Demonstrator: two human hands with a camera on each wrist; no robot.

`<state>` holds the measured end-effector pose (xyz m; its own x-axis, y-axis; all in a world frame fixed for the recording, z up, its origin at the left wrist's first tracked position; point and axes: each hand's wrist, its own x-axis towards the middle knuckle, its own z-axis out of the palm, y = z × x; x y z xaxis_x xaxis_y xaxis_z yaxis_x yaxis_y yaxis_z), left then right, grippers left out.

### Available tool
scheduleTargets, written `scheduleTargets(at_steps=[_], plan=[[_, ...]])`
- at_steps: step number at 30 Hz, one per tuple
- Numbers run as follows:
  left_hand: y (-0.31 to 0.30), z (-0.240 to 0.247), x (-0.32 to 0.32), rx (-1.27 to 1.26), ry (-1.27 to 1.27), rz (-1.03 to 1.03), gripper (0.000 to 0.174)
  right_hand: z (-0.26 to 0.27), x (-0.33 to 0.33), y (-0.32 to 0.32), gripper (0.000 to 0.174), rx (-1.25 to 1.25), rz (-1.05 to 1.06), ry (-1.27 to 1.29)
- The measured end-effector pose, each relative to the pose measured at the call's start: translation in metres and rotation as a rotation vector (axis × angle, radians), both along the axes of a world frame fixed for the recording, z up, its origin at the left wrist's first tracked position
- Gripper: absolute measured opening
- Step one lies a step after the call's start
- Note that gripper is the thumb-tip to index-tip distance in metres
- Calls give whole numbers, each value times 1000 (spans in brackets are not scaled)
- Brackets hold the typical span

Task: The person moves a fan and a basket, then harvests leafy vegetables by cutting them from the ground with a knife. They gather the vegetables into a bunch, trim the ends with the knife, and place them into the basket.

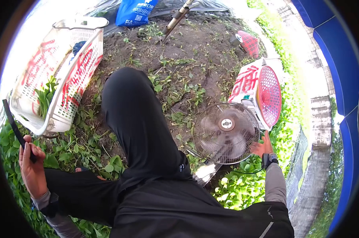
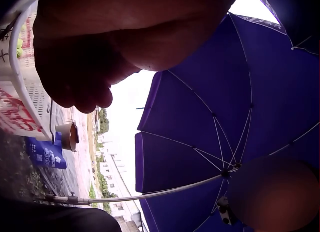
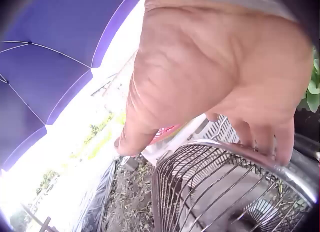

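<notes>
At the far left of the head view, my left hand holds a narrow black object between thumb and fingers, tilted upward. The left wrist view shows that hand dark and close; the black object cannot be made out there. Beside the round wire cage of a fan is my right hand, thumb raised. In the right wrist view, the fingers of this hand reach down to the metal rim of the fan, apparently touching it.
A white basket with green leaves inside stands on the left. Behind the fan are a white container with red marks and a pink mesh basket. A blue bag lies at the top. A blue umbrella spreads on the right.
</notes>
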<state>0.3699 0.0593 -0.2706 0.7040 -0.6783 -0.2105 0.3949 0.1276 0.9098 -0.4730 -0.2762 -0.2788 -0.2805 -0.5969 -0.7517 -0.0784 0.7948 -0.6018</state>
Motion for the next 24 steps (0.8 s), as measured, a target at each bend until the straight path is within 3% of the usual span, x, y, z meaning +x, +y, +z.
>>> scheduleTargets(at_steps=[1, 2, 3, 5, 6, 7, 9, 11, 15, 17, 18, 20, 24], plan=[[-1, 1, -2, -1, -11, 22, 29, -2, 11, -18, 129, 30, 123, -77], [-3, 3, -5, -13, -19, 32, 29, -17, 16, -33, 116, 123, 103, 263], [-6, 7, -9, -2, -9, 45, 29, -16, 41, -33, 105, 80, 161, 441], [-4, 12, -15, 3, 4, 78, 29, -19, 51, -33, 96, 42, 106, 463], [-3, 13, -18, -13, 5, 80, 29, -22, 69, -28, 84, -193, 172, 184], [-2, 12, -20, -32, 10, 79, 29, -6, 78, -21, 70, -96, 95, 395], [0, 11, -23, -72, -4, 81, 28, -37, 27, -30, 65, -179, 129, 188], [-5, 11, -26, -95, -37, 69, 28, -47, 23, -31, 61, -218, 145, 144], [-14, 13, -29, -86, -55, 30, 24, 6, 126, -14, 61, -159, 112, 317], [-16, 17, -32, -94, -57, 21, 22, 14, 167, -10, 67, -364, 265, 381], [-18, 19, -33, -81, -38, 20, 22, 4, 180, -16, 73, -605, 335, 224], [-19, 18, -33, -54, -22, 25, 22, 32, 230, -24, 80, -618, 490, 183], [-16, 21, -38, -40, -33, 23, 22, 74, 281, -79, 99, -664, 987, 428]])
